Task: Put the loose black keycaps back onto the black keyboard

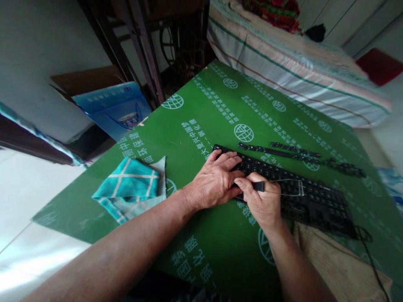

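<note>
A black computer keyboard point(327, 201) lies at a slant on the green table, with some of its keys off at the near side. My left hand point(218, 178) is pressed over its left end, fingers bent across the keys and the thumb near my right thumb. My right hand point(262, 201) is closed round a keycap puller point(258, 186) with a black handle, its wire loops pointing right above the keys. Both hands meet at the keyboard's lower left; what the right fingertips touch is hidden. Beyond the keyboard, loose black keycaps point(344, 167) lie in rows.
A folded teal checked cloth point(135, 180) lies left on the green table point(195, 235). A brown cloth point(330, 256) and the keyboard's cable point(371, 260) are at the near right. Beyond the table stand a blue box point(116, 109) and a bed point(283, 71).
</note>
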A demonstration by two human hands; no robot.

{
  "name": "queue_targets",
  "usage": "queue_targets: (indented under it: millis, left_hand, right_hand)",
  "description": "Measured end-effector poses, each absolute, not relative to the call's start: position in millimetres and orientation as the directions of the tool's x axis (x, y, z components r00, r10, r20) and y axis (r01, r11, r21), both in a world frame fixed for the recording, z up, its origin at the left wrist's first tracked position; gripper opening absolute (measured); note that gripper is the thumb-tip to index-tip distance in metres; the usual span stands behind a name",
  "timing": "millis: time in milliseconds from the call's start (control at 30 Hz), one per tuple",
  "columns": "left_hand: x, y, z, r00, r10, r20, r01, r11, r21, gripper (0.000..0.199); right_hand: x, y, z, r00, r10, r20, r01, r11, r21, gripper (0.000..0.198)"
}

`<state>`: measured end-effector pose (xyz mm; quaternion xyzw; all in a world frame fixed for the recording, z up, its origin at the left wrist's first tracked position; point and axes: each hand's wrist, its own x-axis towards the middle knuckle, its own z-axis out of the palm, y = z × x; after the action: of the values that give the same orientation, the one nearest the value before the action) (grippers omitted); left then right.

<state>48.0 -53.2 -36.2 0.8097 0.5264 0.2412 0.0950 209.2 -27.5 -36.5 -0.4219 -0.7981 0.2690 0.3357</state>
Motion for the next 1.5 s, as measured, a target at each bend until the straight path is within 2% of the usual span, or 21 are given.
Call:
queue_targets:
  millis: [267,1167,1333,1500]
  left_hand:
    - [48.2,-52.3,-38.7,0.362,0.883,0.299,0.815,-0.455,0.358,0.026]
    - [50.6,-53.1,-41.5,0.374,0.872,0.314,0.832,-0.466,0.302,0.027]
    - [50.1,-54.1,-40.9,0.386,0.873,0.298,0.826,-0.471,0.31,0.024]
    - [49.4,-54.1,-40.4,0.386,0.875,0.293,0.821,-0.471,0.324,0.022]
  right_hand:
    - [210.4,-29.1,-38.7,-0.394,0.856,0.336,0.472,0.502,-0.725,0.044]
    - [217.0,-29.7,-44.4,-0.33,0.906,0.263,0.404,0.388,-0.828,0.041]
    - [214.4,-29.5,-42.3,-0.197,0.949,0.245,0.337,0.301,-0.892,0.042]
    - [211.9,-27.9,-40.0,-0.208,0.949,0.237,0.347,0.298,-0.889,0.041]
